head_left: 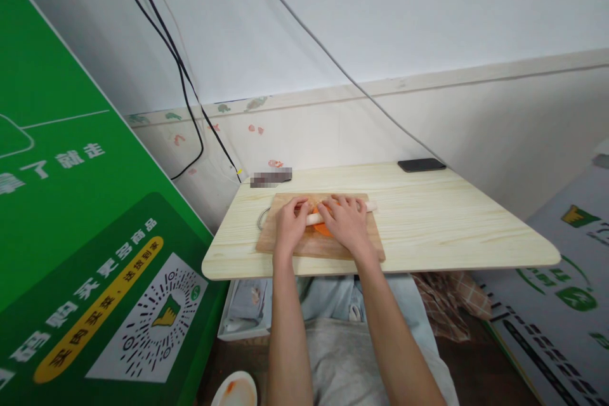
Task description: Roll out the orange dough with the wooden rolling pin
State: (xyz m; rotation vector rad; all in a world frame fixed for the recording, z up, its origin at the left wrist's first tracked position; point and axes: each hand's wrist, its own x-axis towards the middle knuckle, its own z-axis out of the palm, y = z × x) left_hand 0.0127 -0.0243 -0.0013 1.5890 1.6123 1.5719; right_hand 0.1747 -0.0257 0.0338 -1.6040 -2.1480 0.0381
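Observation:
A wooden cutting board (328, 247) lies on the pale table, its metal ring handle (261, 219) at the left. Flat orange dough (321, 228) rests on the board, partly covered by my hands. Across it, slightly tilted, lies a pale rolling pin (314, 219), whose right end sticks out past my right hand. My left hand (291, 223) is curled at the pin's left end, with its fingertips partly hidden. My right hand (346, 219) is bent over the middle and right of the pin, closed on it from above.
The light wood-grain table (451, 222) has rounded front corners. A black phone (421, 165) lies at its back edge, and a blurred dark object (271, 177) at the back left. A green panel (95, 203) stands close on the left. Below are a white box (245, 330) and a stained dish (236, 390).

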